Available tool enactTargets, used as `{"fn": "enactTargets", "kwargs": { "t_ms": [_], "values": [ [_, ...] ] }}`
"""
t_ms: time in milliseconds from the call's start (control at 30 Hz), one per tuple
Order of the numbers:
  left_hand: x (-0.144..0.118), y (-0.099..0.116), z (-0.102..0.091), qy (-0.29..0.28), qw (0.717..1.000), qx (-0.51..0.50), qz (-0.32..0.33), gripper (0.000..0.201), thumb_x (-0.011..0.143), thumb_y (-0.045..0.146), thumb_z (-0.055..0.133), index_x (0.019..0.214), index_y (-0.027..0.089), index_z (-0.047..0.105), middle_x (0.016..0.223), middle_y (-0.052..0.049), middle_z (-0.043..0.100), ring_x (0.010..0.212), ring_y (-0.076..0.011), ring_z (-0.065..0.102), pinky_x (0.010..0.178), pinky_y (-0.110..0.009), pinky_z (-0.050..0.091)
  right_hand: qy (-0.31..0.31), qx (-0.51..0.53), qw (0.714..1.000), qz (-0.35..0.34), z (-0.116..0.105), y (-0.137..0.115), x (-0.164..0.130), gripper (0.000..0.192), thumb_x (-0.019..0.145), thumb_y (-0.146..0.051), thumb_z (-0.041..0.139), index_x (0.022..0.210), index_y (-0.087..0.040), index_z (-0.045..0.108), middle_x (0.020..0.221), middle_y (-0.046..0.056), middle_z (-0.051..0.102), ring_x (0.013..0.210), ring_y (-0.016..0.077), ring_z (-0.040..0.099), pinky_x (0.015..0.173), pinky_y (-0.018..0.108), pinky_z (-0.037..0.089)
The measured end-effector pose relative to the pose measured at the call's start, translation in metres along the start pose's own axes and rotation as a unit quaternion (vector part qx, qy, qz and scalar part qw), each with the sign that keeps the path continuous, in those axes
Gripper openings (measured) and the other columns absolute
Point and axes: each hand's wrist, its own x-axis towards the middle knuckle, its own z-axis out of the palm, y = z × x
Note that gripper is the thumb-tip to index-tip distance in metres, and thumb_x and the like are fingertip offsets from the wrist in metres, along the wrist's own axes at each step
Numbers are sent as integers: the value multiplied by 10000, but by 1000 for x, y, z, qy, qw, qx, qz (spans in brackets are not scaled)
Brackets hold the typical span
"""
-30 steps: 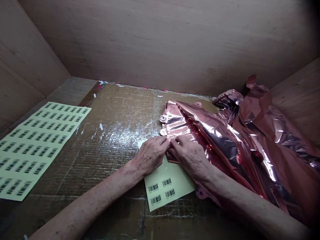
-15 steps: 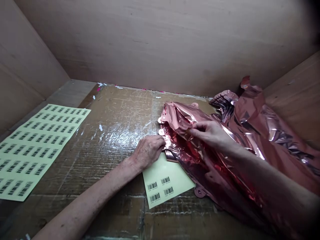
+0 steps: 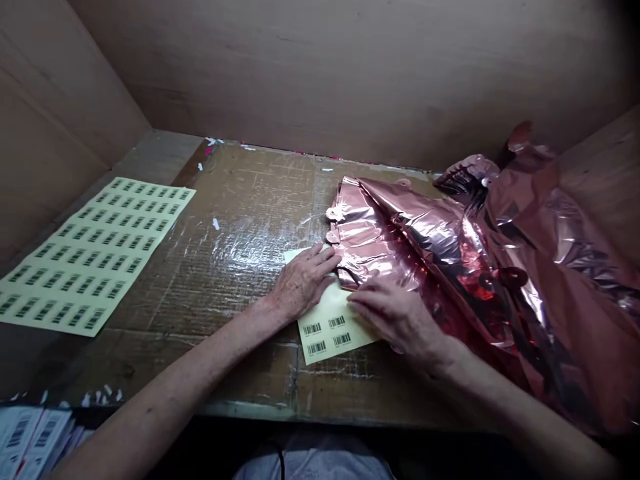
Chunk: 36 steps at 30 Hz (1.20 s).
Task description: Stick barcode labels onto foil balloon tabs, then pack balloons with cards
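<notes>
Pressing flat on the small label sheet [image 3: 334, 319], the left hand [image 3: 305, 280] lies with its fingers spread and together against the paper, gripping nothing, while the right hand [image 3: 395, 313] rests palm-down just beside it, fingertips at the near edge of the rose-gold foil balloon [image 3: 395, 233] where foil meets sheet — whether those fingertips pinch anything I cannot tell. The foil lies on the right half of the tabletop [image 3: 225, 253], its folded corner overlapping the far part of the small sheet. As a judgement, the work in hand is fine label handling at the foil's edge: it should go best with the left hand keeping the sheet pinned so it cannot slide on the glossy taped cardboard, and the right working with fingertips only, smoothing the crinkled foil before anything is pressed onto it, since creases would spoil the bond. By count: two hands; one small sheet, with four barcodes showing at its near end; one large label sheet [image 3: 95, 253] well apart at the left, full of barcode labels in rows too many to count surely; one heap of foil [image 3: 525, 267] — how many separate balloons it holds cannot be told — with two round tabs [image 3: 333, 225] at its left edge; and a few more printed labels [image 3: 30, 433] at the lower left corner.
</notes>
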Motion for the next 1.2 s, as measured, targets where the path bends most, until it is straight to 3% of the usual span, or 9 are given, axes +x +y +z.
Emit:
{"fn": "enactTargets", "kwargs": {
  "t_ms": [67,167,367,667,800,933,1033,1200],
  "values": [
    [-2,-2,4,-3,1000,11,2,305,960,197,558,1260,142,561,1345,-99,612,1271,-272,539,1058,-440,492,28,-10,999,-16,23,-13,-15,155,980,-219,554,984,-167,700,924,73,688,794,174,640,703,291,526],
    [-4,-4,6,-2,1000,17,8,309,979,221,527,1283,165,545,1360,-88,602,1285,-259,528,1070,-430,478,50,-30,997,-46,34,-12,-23,177,975,-131,509,940,-143,682,877,81,682,791,188,634,757,317,530],
    [-4,-3,5,0,1000,14,13,339,985,225,513,1316,152,527,1362,-105,599,1301,-250,515,1071,-430,476,-4,24,1000,13,31,-10,-16,180,1001,-229,503,938,-148,650,906,83,661,870,195,641,776,295,525],
    [-5,-3,6,1,1000,16,10,334,991,224,491,1318,163,522,1363,-95,599,1302,-253,512,1075,-443,472,-76,66,990,95,25,-8,-6,119,967,-241,563,870,-189,607,867,38,638,779,171,614,684,274,460],
    [-5,-3,7,2,1000,12,9,322,988,217,500,1300,149,531,1361,-94,598,1295,-264,513,1085,-440,464,-97,53,987,117,27,-13,-5,173,971,-310,567,860,-181,601,914,66,634,805,189,598,693,296,441],
    [-4,-4,7,-7,1000,6,5,324,992,221,497,1309,156,520,1373,-94,588,1301,-257,510,1097,-446,453,-110,112,979,132,16,-14,0,205,971,-300,540,809,-182,583,832,46,629,727,165,564,652,284,413],
    [-4,-4,4,-8,1000,-6,14,325,989,220,513,1307,156,518,1377,-97,586,1294,-250,520,1098,-441,456,-106,173,967,151,-5,2,14,241,972,-356,526,816,-188,598,773,23,625,693,149,550,638,273,405],
    [3,-3,-5,11,1000,-25,10,248,964,258,585,1191,160,599,1270,-92,649,1185,-248,604,1004,-418,536,-114,179,962,171,-30,55,48,376,937,-501,549,754,-178,610,699,23,602,636,137,507,573,269,371]
  ]
}}
